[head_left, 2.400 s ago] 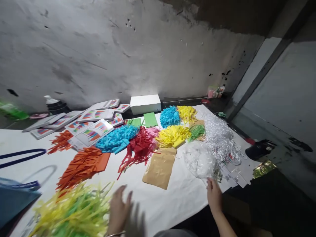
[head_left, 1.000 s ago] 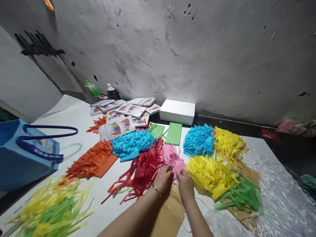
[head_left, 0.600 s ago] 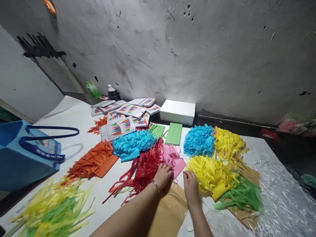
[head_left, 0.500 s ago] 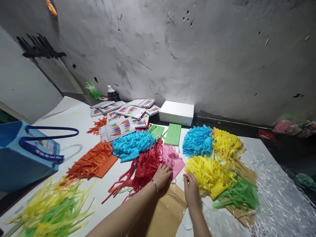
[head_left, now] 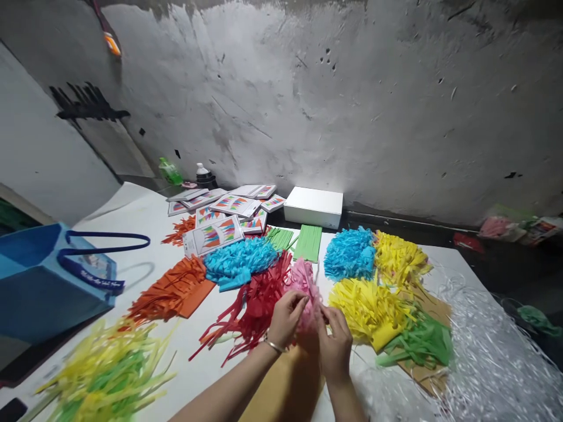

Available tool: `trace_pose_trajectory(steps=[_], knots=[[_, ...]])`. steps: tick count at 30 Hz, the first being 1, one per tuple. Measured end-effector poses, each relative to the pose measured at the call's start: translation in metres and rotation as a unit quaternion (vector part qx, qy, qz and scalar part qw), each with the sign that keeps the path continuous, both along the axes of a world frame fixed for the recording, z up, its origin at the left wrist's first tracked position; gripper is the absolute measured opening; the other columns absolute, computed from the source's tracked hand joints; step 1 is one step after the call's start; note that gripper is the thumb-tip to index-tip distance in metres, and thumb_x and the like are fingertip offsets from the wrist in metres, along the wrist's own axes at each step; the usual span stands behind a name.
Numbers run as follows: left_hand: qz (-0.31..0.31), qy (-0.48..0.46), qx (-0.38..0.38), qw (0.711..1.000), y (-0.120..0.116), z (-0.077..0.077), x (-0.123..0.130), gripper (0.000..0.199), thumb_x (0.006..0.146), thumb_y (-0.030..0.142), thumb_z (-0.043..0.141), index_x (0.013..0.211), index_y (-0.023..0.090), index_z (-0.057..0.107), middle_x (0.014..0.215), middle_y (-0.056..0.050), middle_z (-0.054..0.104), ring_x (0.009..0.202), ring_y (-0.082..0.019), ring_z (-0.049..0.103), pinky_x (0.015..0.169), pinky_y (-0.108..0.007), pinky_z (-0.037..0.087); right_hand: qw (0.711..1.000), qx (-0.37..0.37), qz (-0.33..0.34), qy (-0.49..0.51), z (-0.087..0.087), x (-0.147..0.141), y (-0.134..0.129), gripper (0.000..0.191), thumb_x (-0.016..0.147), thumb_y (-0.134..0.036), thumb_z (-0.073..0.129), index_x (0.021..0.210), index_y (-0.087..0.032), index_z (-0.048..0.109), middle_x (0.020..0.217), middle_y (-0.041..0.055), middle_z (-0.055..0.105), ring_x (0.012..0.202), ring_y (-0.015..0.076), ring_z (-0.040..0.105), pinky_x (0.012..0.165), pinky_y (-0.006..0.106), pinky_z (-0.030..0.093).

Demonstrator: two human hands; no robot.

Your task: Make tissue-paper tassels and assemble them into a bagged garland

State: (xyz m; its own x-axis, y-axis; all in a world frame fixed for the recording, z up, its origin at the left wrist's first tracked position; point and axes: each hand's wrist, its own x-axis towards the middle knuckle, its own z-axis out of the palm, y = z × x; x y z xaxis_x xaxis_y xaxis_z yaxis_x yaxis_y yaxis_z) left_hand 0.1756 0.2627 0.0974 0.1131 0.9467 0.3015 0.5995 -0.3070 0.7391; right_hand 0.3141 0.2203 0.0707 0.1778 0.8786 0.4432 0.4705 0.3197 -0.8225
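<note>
Pinching the near part of the pink fringe [head_left: 303, 281], the left hand [head_left: 288, 319] and right hand [head_left: 334, 337] are facing each other above the brown paper [head_left: 281, 384], each grip closing on it with thumb and fingers. The fringe is lying above the middle of the counter [head_left: 185, 346], between the red fringe [head_left: 264, 296] and the front yellow fringe [head_left: 372, 310]. Its long axis is running away from the person; the loose strands are pointing towards the green sheets [head_left: 308, 243] and the wall [head_left: 281, 105], leaning slightly left. Behind, the packs [head_left: 215, 234] are showing rows of coloured spikes, their small print staying too tiny to read. The blue bag [head_left: 57, 281] is carrying white lettering on a dark strip, also illegible. The white box [head_left: 314, 206] is showing no readable brand.
</note>
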Motion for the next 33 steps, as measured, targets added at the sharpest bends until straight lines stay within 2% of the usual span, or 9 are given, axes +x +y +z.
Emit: trace_pose_trajectory(steps=[2,4,7,10,13,17,22,27,33], knots=[[0.002,-0.086,0.001,0.996,-0.02,0.01,0.003,0.02,0.092,0.031,0.047,0.089,0.02,0.063,0.089,-0.006,0.066,0.085,-0.018,0.062,0.076,-0.028,0.05,1.0,-0.013,-0.009,-0.017,0.008,-0.005,0.002,0.028,0.093,-0.033,0.05,0.114,-0.02,0.063,0.105,0.0091,0.065,0.1,0.0194,0.061,0.089,0.031,0.048],[0.018,-0.122,-0.016,0.992,-0.032,0.007,0.003,0.018,0.089,0.031,0.049,0.09,0.02,0.064,0.09,-0.006,0.065,0.084,-0.02,0.063,0.074,-0.03,0.05,0.996,-0.043,-0.034,-0.064,0.001,-0.006,0.006,0.029,0.093,-0.03,0.046,0.113,-0.018,0.062,0.105,0.0103,0.065,0.099,0.0204,0.061,0.087,0.032,0.048],[0.06,-0.125,-0.064,0.988,-0.039,-0.019,-0.005,0.018,0.085,0.028,0.049,0.09,0.019,0.064,0.094,-0.008,0.065,0.086,-0.021,0.063,0.075,-0.034,0.052,0.988,-0.072,-0.036,-0.134,-0.029,-0.001,0.012,0.029,0.089,-0.022,0.046,0.111,-0.015,0.063,0.103,0.0125,0.065,0.096,0.0232,0.061,0.084,0.033,0.048],[0.094,-0.118,-0.118,0.982,-0.043,-0.052,-0.014,0.02,0.081,0.027,0.05,0.091,0.018,0.065,0.096,-0.009,0.066,0.09,-0.023,0.063,0.079,-0.037,0.052,0.98,-0.071,0.028,-0.182,-0.054,0.003,0.012,0.028,0.078,-0.014,0.058,0.104,-0.021,0.068,0.102,0.0096,0.065,0.097,0.0247,0.06,0.085,0.034,0.046],[0.116,-0.109,-0.143,0.977,-0.053,-0.073,-0.02,0.02,0.078,0.027,0.051,0.089,0.016,0.064,0.094,-0.01,0.066,0.089,-0.024,0.064,0.079,-0.04,0.052,0.968,-0.066,0.082,-0.227,-0.062,0.003,0.014,0.029,0.072,-0.009,0.063,0.094,-0.027,0.07,0.101,0.006,0.066,0.098,0.0245,0.057,0.088,0.035,0.041],[0.142,-0.101,-0.128,0.976,-0.061,-0.078,-0.025,0.019,0.077,0.027,0.05,0.087,0.017,0.064,0.096,-0.009,0.062,0.092,-0.025,0.062,0.083,-0.041,0.051,0.958,-0.069,0.102,-0.259,-0.059,0.002,0.027,0.018,0.078,-0.009,0.059,0.077,-0.023,0.069,0.089,0.0055,0.066,0.092,0.0225,0.056,0.086,0.035,0.037],[0.155,-0.096,-0.125,0.975,-0.048,-0.069,-0.026,0.022,0.081,0.029,0.05,0.091,0.018,0.064,0.098,-0.009,0.061,0.094,-0.025,0.06,0.085,-0.041,0.049,0.954,-0.081,0.121,-0.264,-0.051,0.013,0.04,0.013,0.08,-0.016,0.06,0.082,-0.024,0.07,0.086,0.0022,0.067,0.088,0.0196,0.059,0.079,0.031,0.038],[0.162,-0.114,-0.185,0.962,-0.022,-0.081,-0.013,0.02,0.081,0.022,0.049,0.093,0.014,0.064,0.095,-0.011,0.067,0.092,-0.023,0.063,0.085,-0.038,0.048,0.95,-0.069,0.125,-0.278,-0.048,0.017,0.044,0.022,0.086,-0.016,0.053,0.099,-0.024,0.069,0.095,0.0043,0.067,0.091,0.0193,0.059,0.081,0.029,0.039],[0.168,-0.151,-0.231,0.946,-0.007,-0.096,0.003,0.017,0.079,0.022,0.056,0.091,0.016,0.065,0.086,-0.007,0.071,0.081,-0.02,0.066,0.076,-0.031,0.05,0.934,-0.039,0.137,-0.328,-0.068,0.007,0.041,0.015,0.082,-0.01,0.058,0.08,-0.022,0.067,0.087,0.005,0.064,0.089,0.0208,0.054,0.082,0.032,0.037]])
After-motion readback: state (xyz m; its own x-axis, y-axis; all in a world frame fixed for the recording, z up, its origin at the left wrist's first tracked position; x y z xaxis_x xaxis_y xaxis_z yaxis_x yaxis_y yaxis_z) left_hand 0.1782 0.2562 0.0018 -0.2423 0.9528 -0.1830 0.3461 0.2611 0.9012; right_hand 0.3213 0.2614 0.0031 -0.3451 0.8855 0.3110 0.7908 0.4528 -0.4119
